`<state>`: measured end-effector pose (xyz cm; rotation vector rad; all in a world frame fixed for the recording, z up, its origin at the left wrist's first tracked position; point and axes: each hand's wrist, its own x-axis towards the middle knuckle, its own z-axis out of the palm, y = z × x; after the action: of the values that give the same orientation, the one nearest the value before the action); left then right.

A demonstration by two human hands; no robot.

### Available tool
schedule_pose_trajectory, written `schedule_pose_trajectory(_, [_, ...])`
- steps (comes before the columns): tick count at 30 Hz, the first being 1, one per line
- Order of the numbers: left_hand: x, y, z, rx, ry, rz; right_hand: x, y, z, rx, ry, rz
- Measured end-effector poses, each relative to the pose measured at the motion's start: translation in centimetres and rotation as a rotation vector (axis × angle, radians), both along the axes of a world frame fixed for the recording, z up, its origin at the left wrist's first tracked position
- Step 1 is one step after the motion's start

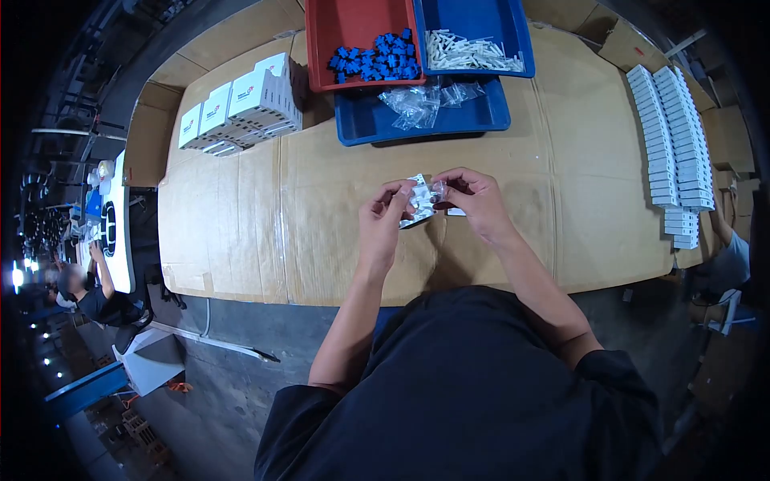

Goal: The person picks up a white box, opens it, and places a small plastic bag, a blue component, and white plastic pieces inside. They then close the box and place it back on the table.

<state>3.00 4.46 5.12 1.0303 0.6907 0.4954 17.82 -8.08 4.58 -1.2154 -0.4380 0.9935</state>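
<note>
Over the middle of the cardboard-covered table, my left hand (387,215) pinches a small clear plastic bag with white pieces (420,199) showing in it. Its fingers are closed, and a printed white edge shows behind the bag. Thumb and fingertips of my right hand (476,200) close on the bag's right end, near a crumpled clear part. A bit of another white item (455,212) shows under the right hand; most of it is hidden. How full the bag is I cannot make out.
Ahead stand a red bin (361,24) of blue plastic pieces, a blue bin (473,10) of white sticks and a lower blue tray (361,128) with clear bags. White boxes (249,96) are stacked left, more stacks (674,136) right. Other people are at both sides.
</note>
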Motion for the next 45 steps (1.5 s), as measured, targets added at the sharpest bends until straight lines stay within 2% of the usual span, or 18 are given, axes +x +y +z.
schedule_pose_trajectory(3, [-0.1,0.7,-0.6,0.221,0.164,-0.037,0.0,-0.2,0.4,0.011,0.027,0.017])
schedule_pose_trajectory(6, [0.1,0.8,-0.2,0.345,0.157,0.053,0.1,-0.3,-0.3,0.052,0.063,-0.02])
schedule_pose_trajectory(9, [0.0,1.1,0.7,0.756,0.215,0.223,0.5,-0.6,-0.9,0.06,0.008,-0.014])
schedule_pose_trajectory(12, [0.3,1.2,3.0,1.26,0.165,-0.01,0.6,-0.7,-0.6,0.026,-0.046,0.02])
schedule_pose_trajectory(16, [0.7,0.8,2.2,1.379,0.214,-0.222,0.4,-0.5,-0.1,-0.065,-0.048,0.062])
schedule_pose_trajectory(19, [0.8,0.7,1.6,1.307,0.179,-0.197,0.4,-0.7,0.2,-0.065,-0.09,0.075])
schedule_pose_trajectory(22, [0.6,0.8,1.4,1.209,0.169,-0.208,0.5,-0.9,1.4,-0.152,-0.319,0.117])
schedule_pose_trajectory(23, [0.5,0.9,1.4,1.171,0.174,-0.217,0.5,-0.9,1.2,-0.111,-0.35,0.115])
schedule_pose_trajectory(26, [0.1,0.4,0.6,0.564,0.177,-0.262,0.7,-0.9,0.6,-0.008,-0.444,0.14])
schedule_pose_trajectory(28, [0.1,0.6,-0.2,0.254,0.051,-0.352,0.8,-0.8,1.5,0.033,-0.502,0.196])
schedule_pose_trajectory(32, [-0.3,0.5,-0.3,-0.323,0.001,-0.414,0.9,-0.8,2.6,-0.109,-0.341,0.368])
schedule_pose_trajectory(34, [-0.2,0.5,-1.0,-0.352,0.026,-0.463,1.6,-0.7,2.1,-0.139,-0.264,0.453])
schedule_pose_trajectory(38, [-0.3,0.1,-1.4,-0.44,-0.017,-0.479,1.9,-0.4,1.8,-0.094,-0.311,0.45])
schedule_pose_trajectory(42, [-0.4,0.2,-2.9,-0.47,-0.107,-0.527,2.5,-0.3,2.0,-0.072,-0.311,0.65])
schedule_pose_trajectory(44, [-0.4,0.2,-3.1,-0.465,-0.086,-0.523,2.7,-0.5,2.6,-0.05,-0.208,0.696])
schedule_pose_trajectory(45, [-0.4,0.1,-3.0,-0.472,-0.077,-0.514,3.1,-0.5,2.4,-0.054,-0.263,0.638])
